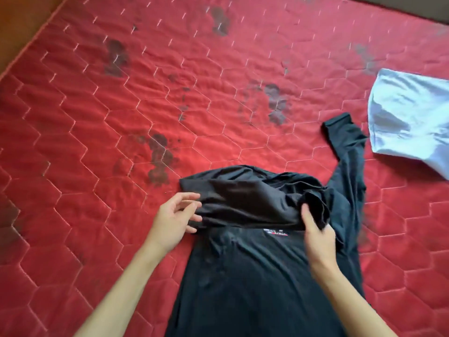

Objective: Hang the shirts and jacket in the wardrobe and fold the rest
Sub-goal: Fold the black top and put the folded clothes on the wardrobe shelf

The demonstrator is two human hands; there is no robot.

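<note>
Black top point(255, 276) lies flat on the red mattress point(97, 117), its far part doubled back, apparently for folding. Right hand point(315, 235) pinches the bunched cloth; left hand point(176, 216), fingers spread loose, steadies the fold's edge.

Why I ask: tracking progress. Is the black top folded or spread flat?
Partly folded: black top has a flap folded across, one sleeve outstretched.

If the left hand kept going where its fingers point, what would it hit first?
Probably the black garment, folded over just beyond the fingertips of the left hand; whether they touch is unclear.
</note>
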